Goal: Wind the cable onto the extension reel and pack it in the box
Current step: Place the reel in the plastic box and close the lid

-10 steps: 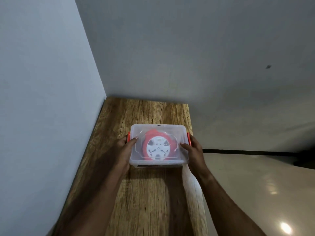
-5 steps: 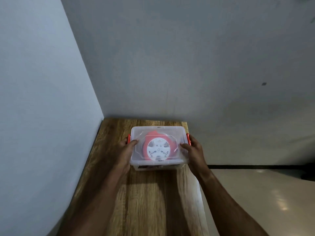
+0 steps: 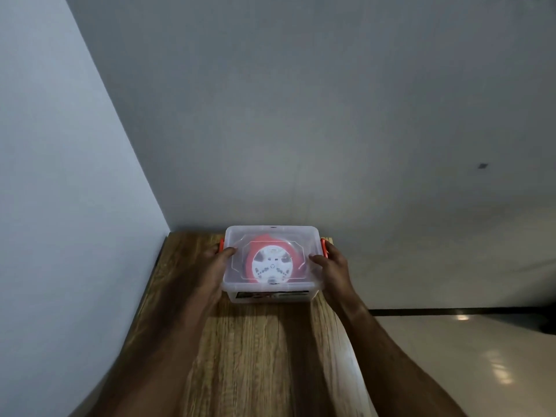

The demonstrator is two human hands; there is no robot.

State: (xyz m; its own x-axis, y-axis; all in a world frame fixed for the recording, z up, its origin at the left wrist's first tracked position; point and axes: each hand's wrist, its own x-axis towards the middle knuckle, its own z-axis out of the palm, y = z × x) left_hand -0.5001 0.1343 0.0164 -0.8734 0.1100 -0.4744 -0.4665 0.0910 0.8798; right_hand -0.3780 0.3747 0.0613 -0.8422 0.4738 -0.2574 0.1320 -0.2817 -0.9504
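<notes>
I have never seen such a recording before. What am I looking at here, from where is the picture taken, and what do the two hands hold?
No machine is here: a person works with two bare hands. The picture comes from a camera worn on the person's head, looking forward and down, so both forearms reach in from the bottom edge.

A wooden table stands in the corner between two plain walls. On it sits a clear plastic box with its lid on and orange clips at the sides. Through the lid you see a red and white extension reel lying flat inside.

The left hand grips the box's left side and the right hand its right side, thumbs resting on the lid.
</notes>
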